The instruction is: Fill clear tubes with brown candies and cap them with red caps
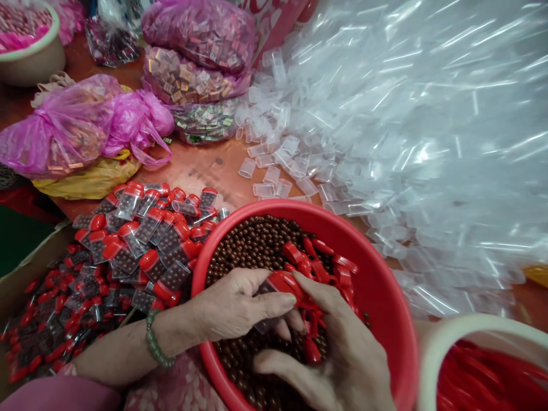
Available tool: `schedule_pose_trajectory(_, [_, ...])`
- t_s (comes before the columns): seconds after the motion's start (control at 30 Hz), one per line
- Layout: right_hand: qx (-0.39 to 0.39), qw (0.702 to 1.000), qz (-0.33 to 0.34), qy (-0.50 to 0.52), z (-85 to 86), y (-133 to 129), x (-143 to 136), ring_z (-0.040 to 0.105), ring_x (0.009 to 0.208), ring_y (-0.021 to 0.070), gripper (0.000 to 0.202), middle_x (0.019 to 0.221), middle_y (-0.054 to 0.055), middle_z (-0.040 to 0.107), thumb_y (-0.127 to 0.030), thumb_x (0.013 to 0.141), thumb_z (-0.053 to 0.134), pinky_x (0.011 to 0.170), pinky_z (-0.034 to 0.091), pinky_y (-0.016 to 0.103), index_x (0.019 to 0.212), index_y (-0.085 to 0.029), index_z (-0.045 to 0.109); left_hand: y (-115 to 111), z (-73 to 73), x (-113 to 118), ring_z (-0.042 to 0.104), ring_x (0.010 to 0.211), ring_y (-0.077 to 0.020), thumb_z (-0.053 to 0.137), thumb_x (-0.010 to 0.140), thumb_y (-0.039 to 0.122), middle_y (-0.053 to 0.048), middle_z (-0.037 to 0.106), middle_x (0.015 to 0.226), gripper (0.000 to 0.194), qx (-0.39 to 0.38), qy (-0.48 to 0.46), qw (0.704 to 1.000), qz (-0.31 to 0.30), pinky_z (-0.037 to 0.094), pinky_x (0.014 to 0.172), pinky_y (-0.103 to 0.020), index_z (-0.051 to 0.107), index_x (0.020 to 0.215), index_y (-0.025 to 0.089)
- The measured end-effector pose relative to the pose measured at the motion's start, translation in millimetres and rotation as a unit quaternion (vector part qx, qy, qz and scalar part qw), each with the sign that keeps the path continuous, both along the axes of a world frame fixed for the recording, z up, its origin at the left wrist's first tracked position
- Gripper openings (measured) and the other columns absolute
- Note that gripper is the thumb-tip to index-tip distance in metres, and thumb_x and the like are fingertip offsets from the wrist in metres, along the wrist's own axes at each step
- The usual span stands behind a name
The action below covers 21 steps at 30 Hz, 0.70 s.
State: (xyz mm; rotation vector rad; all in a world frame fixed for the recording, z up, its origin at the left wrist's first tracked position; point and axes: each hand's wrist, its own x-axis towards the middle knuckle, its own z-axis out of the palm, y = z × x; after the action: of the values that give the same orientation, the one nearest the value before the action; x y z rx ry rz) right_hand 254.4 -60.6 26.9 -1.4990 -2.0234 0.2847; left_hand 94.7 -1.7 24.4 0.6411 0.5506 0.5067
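Note:
My left hand [231, 302], with a green bead bracelet [154, 341] at its wrist, grips a small clear plastic box between thumb and fingers. A red cap [282, 281] sits at the top of that box. Beside it is my right hand [346, 348], fingers apart, its index fingertip at the cap and its thumb spread below. Both hands are over a red basin [398, 319] holding small brown balls [257, 240] and loose red caps [343, 275]. The lower part of the held box is partly hidden by my fingers.
Filled, red-capped boxes [160, 228] heap up on the left, some within a carton [38, 251]. Empty clear boxes [406, 142] pile high at right. A white tub [432, 348] contains red pieces. Pink bags [81, 114] and stacked bags [197, 34] lie on the table [197, 165].

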Motion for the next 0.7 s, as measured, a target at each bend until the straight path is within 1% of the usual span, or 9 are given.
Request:
schedule_pose_trajectory(0.07, [0.060,0.993,0.006,-0.103,1.8,2.8,-7.3,0.069,0.082,0.0292,0.077,0.097,0.016,0.069,-0.067,0.083,0.059,0.065,0.059,0.042,0.135,-0.010,0.047,-0.1,2.0,0.7,0.053,0.059,-0.0074,0.073,0.078,0.047,0.001,0.060,0.069,0.037,-0.008,0.017,1.000,0.008,0.040,0.059,-0.020,0.060,0.081,0.013])
schedule_pose_trajectory(0.13, [0.101,0.982,-0.009,-0.159,2.3,5.4,-12.8,0.068,0.080,0.0282,0.065,0.096,0.018,0.068,-0.054,0.089,0.057,0.063,0.057,0.040,0.133,-0.006,0.047,-0.6,4.1,1.5,0.051,0.059,-0.0075,0.075,0.074,0.047,0.002,0.058,0.067,0.038,-0.022,0.034,0.999,0.011,0.038,0.057,-0.020,0.059,0.080,0.014])
schedule_pose_trajectory(0.2, [0.131,0.975,-0.009,-0.179,1.8,7.3,-14.8,0.066,0.075,0.0262,0.057,0.092,0.016,0.068,-0.044,0.088,0.059,0.063,0.056,0.038,0.129,-0.005,0.049,-1.5,5.7,2.7,0.051,0.059,-0.0080,0.077,0.071,0.049,0.002,0.057,0.066,0.040,-0.035,0.041,0.999,0.006,0.039,0.057,-0.020,0.058,0.078,0.014])
schedule_pose_trajectory(0.33, [0.172,0.968,0.006,-0.181,0.2,9.9,-10.5,0.064,0.069,0.0233,0.058,0.083,0.010,0.066,-0.044,0.085,0.063,0.064,0.054,0.037,0.129,-0.009,0.050,-3.9,6.5,5.5,0.052,0.059,-0.0084,0.079,0.067,0.054,0.002,0.057,0.065,0.046,-0.051,0.030,0.998,-0.006,0.043,0.058,-0.021,0.056,0.073,0.014])
schedule_pose_trajectory(0.4, [0.178,0.967,0.012,-0.180,-0.4,10.8,-8.0,0.064,0.069,0.0236,0.060,0.084,0.010,0.067,-0.045,0.086,0.063,0.064,0.054,0.037,0.131,-0.009,0.048,-4.4,5.3,6.2,0.052,0.059,-0.0079,0.079,0.066,0.056,0.002,0.057,0.064,0.048,-0.051,0.021,0.998,-0.007,0.044,0.058,-0.020,0.056,0.072,0.015])
schedule_pose_trajectory(0.47, [0.179,0.967,0.018,-0.182,-1.2,11.5,-7.3,0.064,0.070,0.0238,0.061,0.084,0.010,0.067,-0.045,0.086,0.064,0.064,0.054,0.037,0.132,-0.009,0.048,-4.3,2.8,6.5,0.053,0.057,-0.0077,0.076,0.066,0.063,0.001,0.058,0.064,0.052,-0.056,0.015,0.998,-0.013,0.045,0.058,-0.020,0.057,0.072,0.014])
schedule_pose_trajectory(0.53, [0.175,0.967,0.029,-0.185,-2.3,12.0,-8.6,0.064,0.071,0.0238,0.060,0.084,0.011,0.067,-0.043,0.085,0.066,0.065,0.053,0.036,0.131,-0.008,0.048,-3.8,-0.6,6.7,0.054,0.053,-0.0086,0.067,0.067,0.074,0.000,0.059,0.061,0.061,-0.077,0.028,0.996,-0.021,0.045,0.055,-0.022,0.059,0.068,0.013])
schedule_pose_trajectory(0.6, [0.160,0.968,0.042,-0.190,-3.6,12.0,-11.2,0.065,0.074,0.0241,0.059,0.087,0.012,0.067,-0.040,0.086,0.066,0.066,0.052,0.036,0.131,-0.006,0.047,-3.4,-3.8,7.6,0.053,0.049,-0.0099,0.057,0.069,0.080,-0.001,0.058,0.056,0.068,-0.109,0.062,0.992,-0.013,0.044,0.050,-0.023,0.059,0.061,0.013])
schedule_pose_trajectory(0.7, [0.129,0.967,0.051,-0.212,-5.1,11.3,-15.2,0.065,0.083,0.0262,0.058,0.094,0.017,0.068,-0.041,0.092,0.057,0.070,0.051,0.037,0.133,-0.003,0.044,-2.3,-5.4,9.6,0.050,0.043,-0.0097,0.052,0.075,0.076,0.000,0.056,0.052,0.064,-0.144,0.111,0.983,0.023,0.040,0.045,-0.022,0.058,0.061,0.014])
